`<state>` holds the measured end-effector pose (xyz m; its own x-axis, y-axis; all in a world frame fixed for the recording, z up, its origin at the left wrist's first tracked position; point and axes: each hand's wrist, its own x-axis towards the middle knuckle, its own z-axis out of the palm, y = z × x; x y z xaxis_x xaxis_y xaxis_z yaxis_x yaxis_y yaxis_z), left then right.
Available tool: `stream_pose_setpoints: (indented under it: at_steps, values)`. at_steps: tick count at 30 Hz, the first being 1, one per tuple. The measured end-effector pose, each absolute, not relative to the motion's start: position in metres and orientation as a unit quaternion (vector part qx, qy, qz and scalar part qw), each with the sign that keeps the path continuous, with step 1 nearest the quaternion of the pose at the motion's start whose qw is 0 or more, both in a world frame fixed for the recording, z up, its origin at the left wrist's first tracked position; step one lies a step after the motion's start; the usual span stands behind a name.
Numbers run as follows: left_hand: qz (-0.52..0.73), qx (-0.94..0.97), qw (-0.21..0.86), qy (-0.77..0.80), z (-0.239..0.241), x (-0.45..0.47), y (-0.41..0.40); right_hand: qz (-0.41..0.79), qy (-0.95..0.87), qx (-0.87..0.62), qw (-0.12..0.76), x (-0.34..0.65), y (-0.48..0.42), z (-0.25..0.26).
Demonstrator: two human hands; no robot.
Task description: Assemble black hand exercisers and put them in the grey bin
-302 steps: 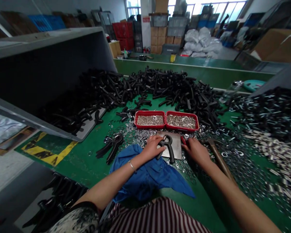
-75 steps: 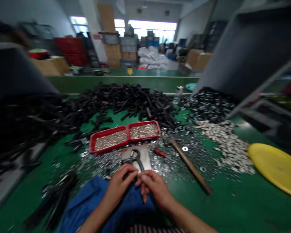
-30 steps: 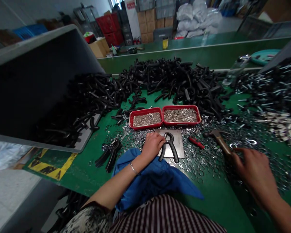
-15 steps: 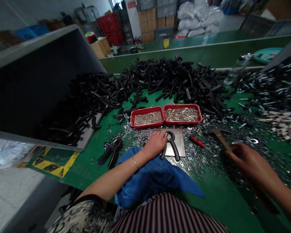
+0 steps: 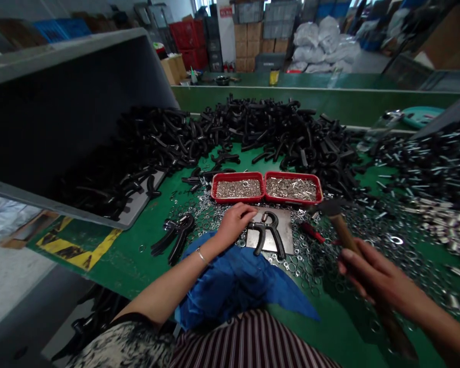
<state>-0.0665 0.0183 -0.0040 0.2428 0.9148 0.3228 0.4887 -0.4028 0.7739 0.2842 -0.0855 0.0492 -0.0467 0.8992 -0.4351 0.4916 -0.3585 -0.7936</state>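
A black hand grip (image 5: 276, 240) with two curved handles and a metal coil at its top lies on a square metal plate (image 5: 287, 225). My left hand (image 5: 233, 225) is at its left end, fingers curled together against it; the thumb side is partly hidden. My right hand (image 5: 375, 276) is wrapped round the wooden handle of a claw hammer (image 5: 343, 230). The hammer is raised right of the plate, its dark head blurred. Beside the plate lies a red-handled tool (image 5: 313, 232). Another black hand grip (image 5: 180, 235) rests left of my left hand.
Two red trays (image 5: 263, 197) of small metal parts stand behind the plate. Loose rings (image 5: 310, 271) cover the green table around it. Black handles (image 5: 268, 122) are heaped behind and spill from a grey crate (image 5: 145, 204). Metal sleeves (image 5: 440, 214) lie right; blue cloth (image 5: 237, 286) hangs in front.
My right hand has lifted the hammer and brought it left and nearer the plate. My left hand has slid left, uncovering the hand grip's top. The view has shifted slightly.
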Motion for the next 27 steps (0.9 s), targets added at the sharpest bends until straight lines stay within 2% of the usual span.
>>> stream_pose_setpoints:
  at_steps: [3, 8, 10, 13, 17, 19, 22, 24, 27]
  values:
    - [0.408, 0.707, 0.317, 0.484, -0.001, -0.07, 0.013, 0.436, -0.632, -0.622, 0.155, 0.247, -0.096, 0.052]
    - [0.42, 0.636, 0.435, 0.479, -0.003, -0.077, 0.008, 0.328, -0.695, -0.617, 0.172, 0.209, -0.081, 0.057]
    - [0.426, 0.614, 0.451, 0.488, -0.004, -0.081, 0.008, 0.309, -0.723, -0.603, 0.135, 0.201, -0.07, 0.054]
    - [0.429, 0.609, 0.45, 0.492, -0.002, -0.089, 0.005, 0.354, -0.74, -0.566, 0.082, 0.197, -0.061, 0.049]
    - [0.414, 0.61, 0.486, 0.469, -0.001, -0.096, 0.003, 0.348, -0.72, -0.582, 0.146, 0.198, -0.062, 0.041]
    - [0.422, 0.592, 0.506, 0.464, -0.002, -0.093, 0.006, 0.356, -0.71, -0.589, 0.15, 0.2, -0.061, 0.037]
    - [0.425, 0.581, 0.521, 0.459, -0.005, -0.083, 0.016, 0.481, -0.632, -0.591, 0.145, 0.204, -0.06, 0.034]
    - [0.415, 0.613, 0.492, 0.459, -0.007, -0.073, 0.025, 0.553, -0.555, -0.597, 0.171, 0.204, -0.063, 0.036]
    - [0.374, 0.699, 0.387, 0.471, -0.008, -0.057, 0.04, 0.575, -0.486, -0.61, 0.247, 0.203, -0.076, 0.034]
